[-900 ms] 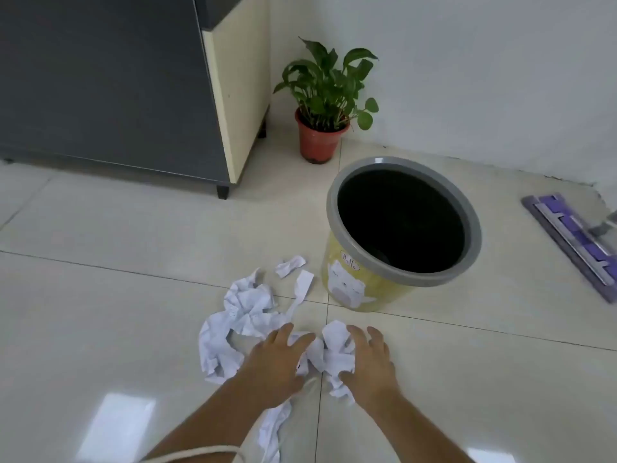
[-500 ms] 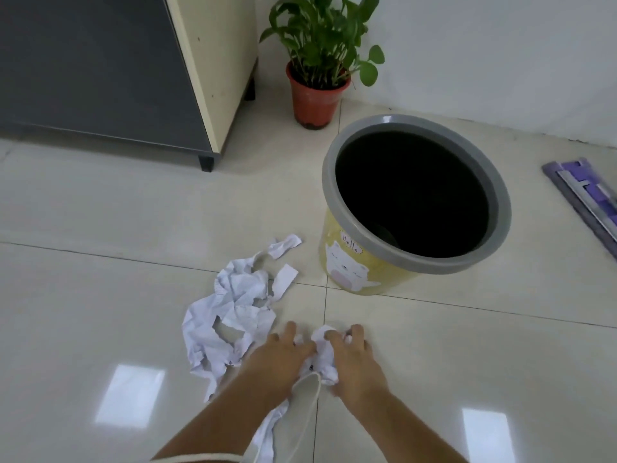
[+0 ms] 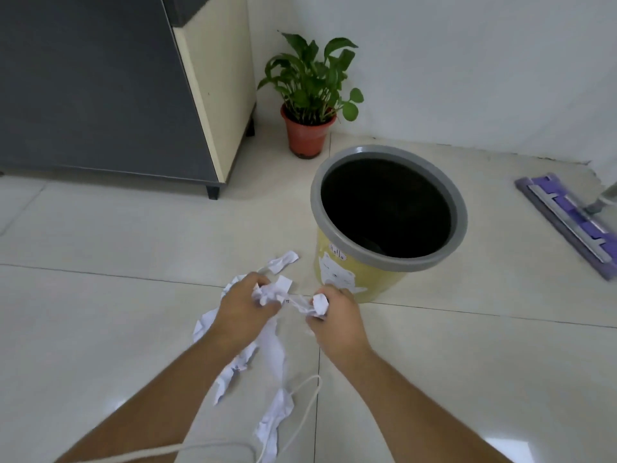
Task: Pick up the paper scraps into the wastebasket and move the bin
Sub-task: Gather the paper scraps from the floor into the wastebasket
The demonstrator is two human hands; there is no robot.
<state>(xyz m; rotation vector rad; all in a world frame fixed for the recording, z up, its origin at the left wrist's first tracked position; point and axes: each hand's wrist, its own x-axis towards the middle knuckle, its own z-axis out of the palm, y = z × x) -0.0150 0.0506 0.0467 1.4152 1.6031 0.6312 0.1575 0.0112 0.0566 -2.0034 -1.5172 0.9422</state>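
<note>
A yellow wastebasket [image 3: 357,275] with a grey rim and a cat picture stands upright on the tiled floor, its inside dark. My left hand [image 3: 242,307] is closed around a bunch of crumpled white paper scraps [image 3: 272,290], raised just left of the bin. My right hand [image 3: 335,319] grips another crumpled wad [image 3: 319,304] close to the bin's lower wall. More torn white scraps [image 3: 273,419] lie on the floor beneath my forearms, and one small piece [image 3: 283,260] lies beside the bin.
A potted green plant [image 3: 309,135] stands by the wall behind the bin. A dark cabinet [image 3: 100,95] with a cream side fills the upper left. A purple flat mop head [image 3: 567,222] rests on the floor at the right. A white cord [image 3: 300,412] loops near my arms.
Both hands have closed on paper and lifted it off the floor toward the bin. The pile on the floor has shrunk and the view has tilted up.
</note>
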